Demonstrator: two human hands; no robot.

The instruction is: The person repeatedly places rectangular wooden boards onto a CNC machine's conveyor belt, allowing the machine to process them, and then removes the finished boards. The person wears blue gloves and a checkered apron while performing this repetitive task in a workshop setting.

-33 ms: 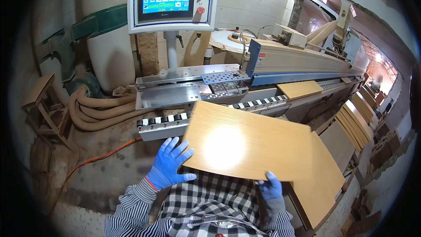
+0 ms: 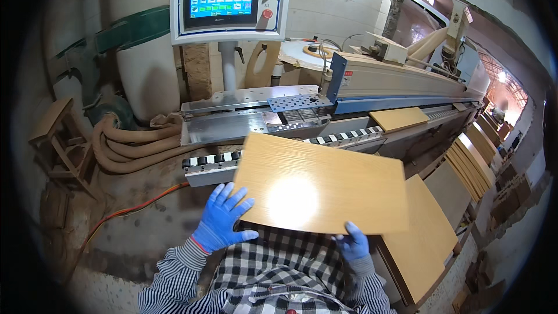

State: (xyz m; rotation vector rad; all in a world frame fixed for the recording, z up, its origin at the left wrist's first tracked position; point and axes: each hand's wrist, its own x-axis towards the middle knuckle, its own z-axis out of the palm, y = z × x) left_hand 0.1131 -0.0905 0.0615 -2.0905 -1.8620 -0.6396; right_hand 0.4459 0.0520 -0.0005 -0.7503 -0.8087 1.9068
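Note:
A light wood-grain board [image 2: 314, 174], with a bright glare on it, is held at a slant in front of the machine. My left hand [image 2: 224, 221], in a blue glove, is open at the board's lower left corner, fingers spread beside its edge. My right hand [image 2: 354, 244], gloved alike, grips the board's lower edge toward the right, thumb on top and other fingers mostly hidden underneath. Another wood-grain board [image 2: 421, 256] lies at the lower right, partly behind the held one.
A long edge machine [image 2: 401, 96] has a metal table [image 2: 224, 127], a roller rail [image 2: 206, 177], a board [image 2: 398, 118] on it and a screen panel [image 2: 221, 3]. Hoses [image 2: 125, 163], a cable [image 2: 128, 212] and a stool [image 2: 58, 134] are left; stacked boards [image 2: 465, 166] and a distant person [image 2: 497, 113] right.
The held board has shifted a little to the left, and my right hand has moved slightly up and left with it. My left hand has moved slightly left.

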